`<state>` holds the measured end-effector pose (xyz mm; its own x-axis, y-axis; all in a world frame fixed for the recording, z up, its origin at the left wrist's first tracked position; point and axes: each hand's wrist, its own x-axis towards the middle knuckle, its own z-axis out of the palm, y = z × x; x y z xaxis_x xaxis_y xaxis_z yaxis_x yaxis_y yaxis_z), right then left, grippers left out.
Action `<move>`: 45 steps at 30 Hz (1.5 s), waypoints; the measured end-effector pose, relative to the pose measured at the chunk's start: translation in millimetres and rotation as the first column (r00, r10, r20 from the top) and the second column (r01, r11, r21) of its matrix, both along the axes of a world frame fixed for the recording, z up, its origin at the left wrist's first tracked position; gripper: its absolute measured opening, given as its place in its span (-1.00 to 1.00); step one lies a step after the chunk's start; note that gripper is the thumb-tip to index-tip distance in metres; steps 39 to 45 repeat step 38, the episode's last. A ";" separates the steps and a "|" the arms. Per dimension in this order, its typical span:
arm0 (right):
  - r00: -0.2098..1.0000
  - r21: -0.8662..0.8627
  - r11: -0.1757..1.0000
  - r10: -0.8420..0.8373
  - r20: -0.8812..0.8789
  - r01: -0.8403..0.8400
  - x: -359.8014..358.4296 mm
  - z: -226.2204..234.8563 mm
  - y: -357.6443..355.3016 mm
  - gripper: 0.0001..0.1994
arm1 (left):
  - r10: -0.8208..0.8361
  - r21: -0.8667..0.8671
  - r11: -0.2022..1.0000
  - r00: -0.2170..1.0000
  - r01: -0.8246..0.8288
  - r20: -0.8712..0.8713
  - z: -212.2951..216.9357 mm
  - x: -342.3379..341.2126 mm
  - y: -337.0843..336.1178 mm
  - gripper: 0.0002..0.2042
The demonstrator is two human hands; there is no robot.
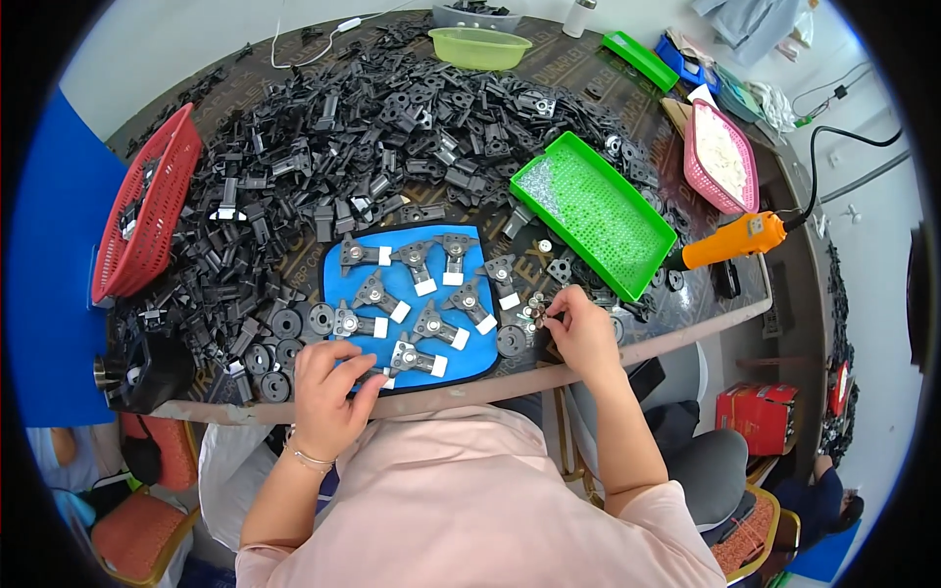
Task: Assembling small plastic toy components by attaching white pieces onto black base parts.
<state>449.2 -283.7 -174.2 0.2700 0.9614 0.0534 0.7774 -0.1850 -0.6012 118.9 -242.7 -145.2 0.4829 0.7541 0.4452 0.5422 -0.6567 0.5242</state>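
Nearest the lens, pale pink shirt (pixel 480 490), forearms rising from the lower edge. Left hand (pixel 328 387) curled at the near edge of the blue rubbery work mat (pixel 343 294), fingers narrowed around what looks like a small dark part, though hard to tell at this size. Just right of those fingertips, grey metal bracket with white tab (pixel 417 360), long axis running left to right, closer to the left hand than the right. More such brackets in rows across the mat. Right hand (pixel 583 333) past the mat's right edge, fingers pinched over a small cluster of silvery screws (pixel 532 312). Further right, long green plastic tray (pixel 593 211), then orange electric screwdriver (pixel 735 240). Dark wooden table (pixel 686 328) heaped with black plastic parts (pixel 323 147), red mesh basket (pixel 147 211) at far left.
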 end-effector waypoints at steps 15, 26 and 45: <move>0.992 -0.105 0.994 -0.048 -0.117 0.036 0.7 6.7 -2.3 -0.73 | 0.032 -0.013 0.999 0.999 -0.032 -0.011 -2.6 -10.2 -4.4 -0.78; 0.988 -0.114 0.991 0.061 -0.143 -0.077 -22.0 27.1 9.4 -0.84 | 0.130 -0.016 0.991 0.991 -0.129 0.030 -7.5 -40.7 -8.5 -0.78; 0.989 -0.239 0.971 0.050 0.139 -0.015 1.4 31.0 -14.8 -0.77 | 0.167 -0.057 0.985 0.985 -0.164 0.037 -24.7 -63.8 -12.9 -0.77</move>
